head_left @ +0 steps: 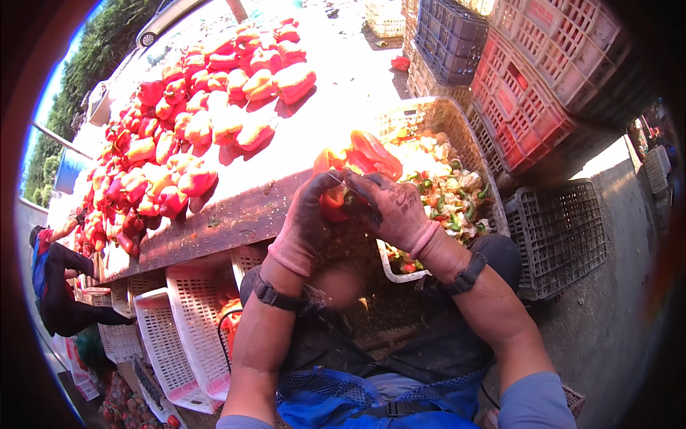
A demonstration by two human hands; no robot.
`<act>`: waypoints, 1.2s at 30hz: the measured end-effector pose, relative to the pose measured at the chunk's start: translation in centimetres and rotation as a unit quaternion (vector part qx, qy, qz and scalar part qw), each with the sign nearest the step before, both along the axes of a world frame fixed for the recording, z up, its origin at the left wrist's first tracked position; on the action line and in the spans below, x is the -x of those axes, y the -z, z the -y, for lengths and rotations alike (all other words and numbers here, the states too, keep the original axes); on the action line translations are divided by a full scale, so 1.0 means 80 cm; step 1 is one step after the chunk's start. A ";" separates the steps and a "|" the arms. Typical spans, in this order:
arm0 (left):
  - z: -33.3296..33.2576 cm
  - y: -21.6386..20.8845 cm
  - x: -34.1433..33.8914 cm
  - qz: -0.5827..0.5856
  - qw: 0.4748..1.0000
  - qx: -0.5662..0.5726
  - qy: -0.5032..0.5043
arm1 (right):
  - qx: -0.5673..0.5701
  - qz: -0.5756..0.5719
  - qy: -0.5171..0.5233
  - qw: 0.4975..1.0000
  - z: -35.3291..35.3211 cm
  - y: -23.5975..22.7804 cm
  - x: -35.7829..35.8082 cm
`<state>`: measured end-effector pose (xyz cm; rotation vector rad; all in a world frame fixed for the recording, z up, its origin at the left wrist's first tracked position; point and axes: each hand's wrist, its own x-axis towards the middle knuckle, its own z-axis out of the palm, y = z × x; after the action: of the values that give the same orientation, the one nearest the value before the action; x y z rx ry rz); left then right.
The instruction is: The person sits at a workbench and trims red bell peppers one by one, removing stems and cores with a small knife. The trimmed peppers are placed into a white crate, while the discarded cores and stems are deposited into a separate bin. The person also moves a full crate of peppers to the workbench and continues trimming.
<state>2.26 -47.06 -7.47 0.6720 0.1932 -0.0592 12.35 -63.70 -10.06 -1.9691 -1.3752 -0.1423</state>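
My left hand (307, 214), in a pink-cuffed glove with dark, soiled fingers, is closed on a red bell pepper (334, 203). Against the same pepper press the bent fingers of my right hand (395, 207), gloved alike. More red pepper flesh (373, 155) shows just beyond my fingertips; whether it is one split pepper or two cannot be made out in the glare. Close by my right hand stands a pale plastic crate (468, 125) holding pepper cores, green stems and scraps (454, 182).
Many red peppers (168, 146) lie heaped on the wooden table (236, 218) at left. White and pink crates (196, 322) sit beneath it. Stacked crates (511, 107) rise at right, near a dark crate (564, 236). Another person (61, 286) is at the far left.
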 end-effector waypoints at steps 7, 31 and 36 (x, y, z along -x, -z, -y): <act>0.005 0.009 0.003 -0.037 0.991 -0.110 -0.070 | 0.005 -0.085 0.003 0.996 0.001 -0.005 0.005; -0.014 0.018 0.008 0.262 0.705 -0.651 -0.106 | -0.106 -0.634 0.004 0.766 0.001 -0.028 -0.006; -0.023 0.030 -0.003 0.359 0.573 -0.704 -0.217 | -0.114 -0.627 -0.009 0.771 0.015 -0.042 -0.011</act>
<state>2.50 -45.23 -9.87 2.1788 -0.4945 0.9649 13.27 -64.89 -6.71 -1.2867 -0.4154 0.8436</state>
